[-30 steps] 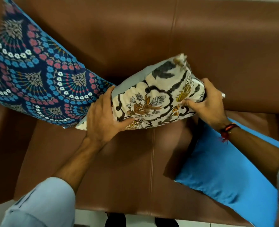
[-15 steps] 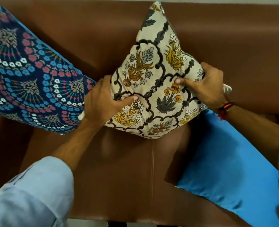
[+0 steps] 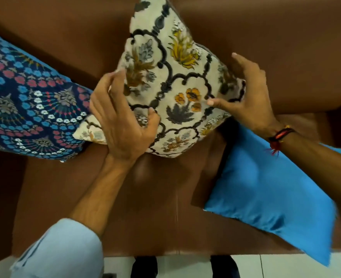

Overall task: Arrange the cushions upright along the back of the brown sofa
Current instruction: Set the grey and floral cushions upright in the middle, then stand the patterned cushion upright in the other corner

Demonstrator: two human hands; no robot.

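A cream floral cushion stands on one corner, upright against the back of the brown sofa, in the middle. My left hand grips its lower left edge, thumb on the front. My right hand is at its right corner with fingers spread and only the thumb touching the front. A dark blue patterned cushion leans on the backrest at the left, touching the floral one. A plain blue cushion lies flat on the seat at the right, partly under my right forearm.
The brown seat shows in front of the floral cushion, with a seam down its middle. The sofa's front edge meets white floor tiles. My dark shoes are just below it.
The floral cushion was lifted off the seat, turned upright and pushed up against the backrest. My right hand's fingers have loosened and spread; my left hand has shifted its grip lower.
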